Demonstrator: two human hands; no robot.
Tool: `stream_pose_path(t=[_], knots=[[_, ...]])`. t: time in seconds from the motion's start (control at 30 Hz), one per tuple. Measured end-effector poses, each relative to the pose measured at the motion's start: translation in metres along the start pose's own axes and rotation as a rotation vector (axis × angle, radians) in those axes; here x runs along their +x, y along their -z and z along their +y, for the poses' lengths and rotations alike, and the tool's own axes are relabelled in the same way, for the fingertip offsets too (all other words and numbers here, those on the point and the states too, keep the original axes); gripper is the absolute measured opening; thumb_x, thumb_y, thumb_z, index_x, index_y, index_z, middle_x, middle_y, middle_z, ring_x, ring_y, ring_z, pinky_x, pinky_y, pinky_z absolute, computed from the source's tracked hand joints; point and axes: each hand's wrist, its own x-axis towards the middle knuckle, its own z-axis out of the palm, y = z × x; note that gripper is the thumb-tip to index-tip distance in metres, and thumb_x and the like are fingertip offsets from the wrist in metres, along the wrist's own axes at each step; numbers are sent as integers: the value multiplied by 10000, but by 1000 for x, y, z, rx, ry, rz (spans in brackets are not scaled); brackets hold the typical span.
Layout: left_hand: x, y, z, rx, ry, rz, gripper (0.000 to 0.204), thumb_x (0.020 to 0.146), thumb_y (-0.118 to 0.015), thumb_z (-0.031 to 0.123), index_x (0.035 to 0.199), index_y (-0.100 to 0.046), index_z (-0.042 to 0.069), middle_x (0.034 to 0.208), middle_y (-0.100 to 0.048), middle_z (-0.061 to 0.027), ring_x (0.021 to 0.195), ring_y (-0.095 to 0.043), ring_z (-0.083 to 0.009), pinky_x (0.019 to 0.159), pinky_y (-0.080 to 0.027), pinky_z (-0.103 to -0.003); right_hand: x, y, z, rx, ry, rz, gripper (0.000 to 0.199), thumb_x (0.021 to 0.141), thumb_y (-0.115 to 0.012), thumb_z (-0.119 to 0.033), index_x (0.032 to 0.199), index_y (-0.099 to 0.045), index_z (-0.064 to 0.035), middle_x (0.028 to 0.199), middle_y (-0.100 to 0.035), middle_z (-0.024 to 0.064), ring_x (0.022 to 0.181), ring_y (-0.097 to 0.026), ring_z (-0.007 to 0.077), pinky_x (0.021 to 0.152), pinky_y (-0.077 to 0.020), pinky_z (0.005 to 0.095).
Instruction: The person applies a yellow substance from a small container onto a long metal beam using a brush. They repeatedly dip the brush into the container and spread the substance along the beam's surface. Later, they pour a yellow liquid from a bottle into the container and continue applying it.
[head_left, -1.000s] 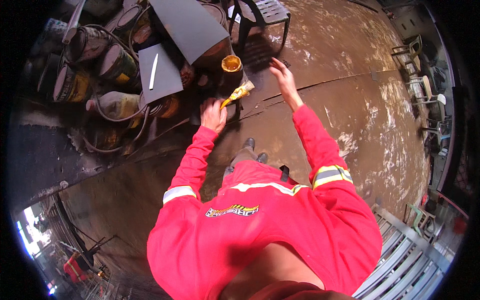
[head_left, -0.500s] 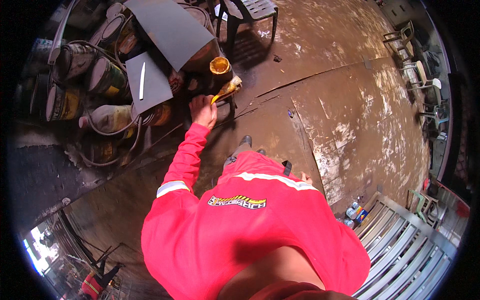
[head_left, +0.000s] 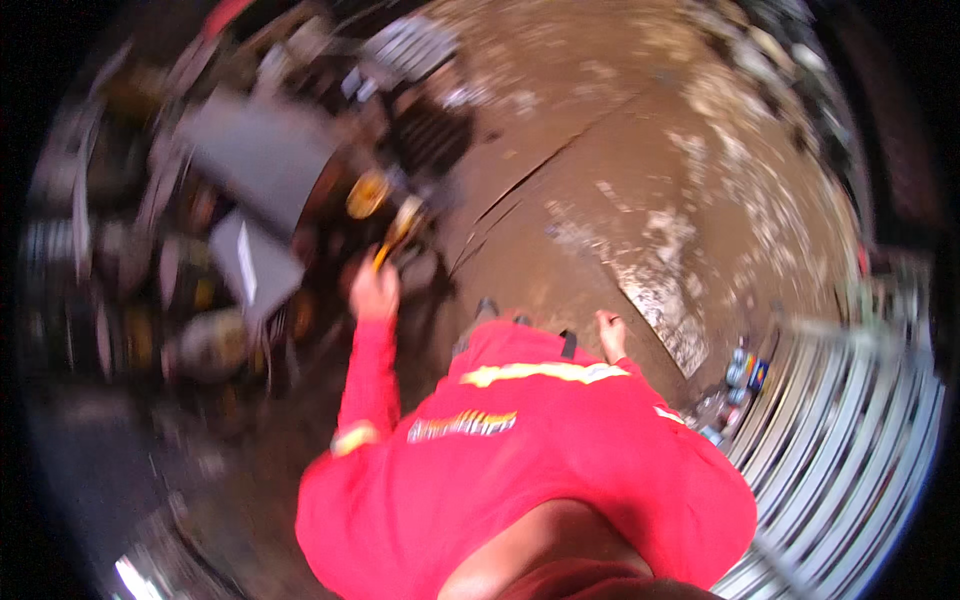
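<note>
My left hand [head_left: 374, 290] is closed round the yellow handle of a paintbrush [head_left: 399, 234] at the left of the head view. The pale brush end points away from me, up and to the right. Just beyond it stands a small round tub [head_left: 367, 194] with amber-yellow contents. My right hand [head_left: 611, 335] hangs in front of me over the brown floor, apart from other things. Motion blur smears its fingers, so I cannot make out whether they are curled or apart.
Grey sheets [head_left: 262, 160] and a smaller grey panel [head_left: 255, 265] with a white strip lie over blurred cans at the left. A slatted chair [head_left: 410, 47] stands at the far side. A slatted metal bench [head_left: 850, 410] is at the right, beside several bottles [head_left: 745, 370].
The view has swung, so the tub, panels and brush sit farther left. My right hand has come out from beside my body. The paintbrush stays in my left hand.
</note>
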Motion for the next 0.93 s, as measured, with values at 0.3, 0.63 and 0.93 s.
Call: stream_pose_path(t=[0.3, 0.63, 0.93], knots=[[-7, -87, 163, -474, -306, -387, 164, 840, -535, 53, 975, -582, -26, 925, -576, -178, 879, -560, -309, 774, -452, -397, 35, 74, 59, -42, -258, 352, 154, 765, -645, -164, 729, -669, -16, 686, -659, 134, 664, -635, 191, 617, -498, 363], [-37, -326, 361, -347, -676, -1222, 150, 853, -582, 120, 934, -692, 58, 707, -666, -117, 636, -660, -191, 586, -509, -319, 75, 201, 174, 592, -133, 730, 166, 746, -726, -161, 727, -643, -18, 675, -633, 51, 611, -569, 158, 562, -476, 356], [-119, -522, 393, 401, -557, -1241, 245, 712, -713, 260, 874, -722, 77, 682, -676, -137, 679, -690, -246, 668, -540, -373, 182, 321, 358, 390, -447, 496, 325, 823, -531, -251, 780, -663, 43, 719, -660, 206, 713, -660, 308, 654, -493, 432]])
